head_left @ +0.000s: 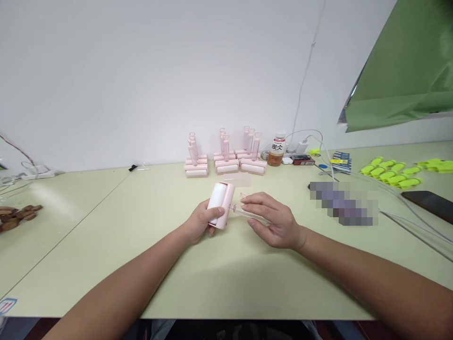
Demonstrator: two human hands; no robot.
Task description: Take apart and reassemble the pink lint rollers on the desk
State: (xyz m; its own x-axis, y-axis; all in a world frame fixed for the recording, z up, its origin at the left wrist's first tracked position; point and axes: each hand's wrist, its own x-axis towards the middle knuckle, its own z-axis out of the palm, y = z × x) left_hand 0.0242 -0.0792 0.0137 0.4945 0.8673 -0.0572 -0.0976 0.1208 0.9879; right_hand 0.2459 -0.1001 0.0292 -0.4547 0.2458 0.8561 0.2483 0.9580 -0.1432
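My left hand (198, 222) grips a pink lint roller (227, 208), thumb across its front edge. The white sticky roll shows in the roller's head, which is tilted. A clear handle (244, 213) runs from the head to the right, between the fingers and thumb of my right hand (272, 219). Those fingers are stretched out and apart, not wrapped round the handle. A small clear loop (242, 195) shows by the right fingertips; whether it is part of the handle I cannot tell. Just beyond lies a flat translucent pink piece (237, 179).
Several pink lint rollers (226, 160) stand handle-up along the wall. Right of them are a drink bottle (277, 150), a small box (303, 160) and white cables. Farther right lie a blurred-out object (339, 203), yellow-green pieces (392, 172) and a phone (432, 203). Brown items (17, 216) lie far left.
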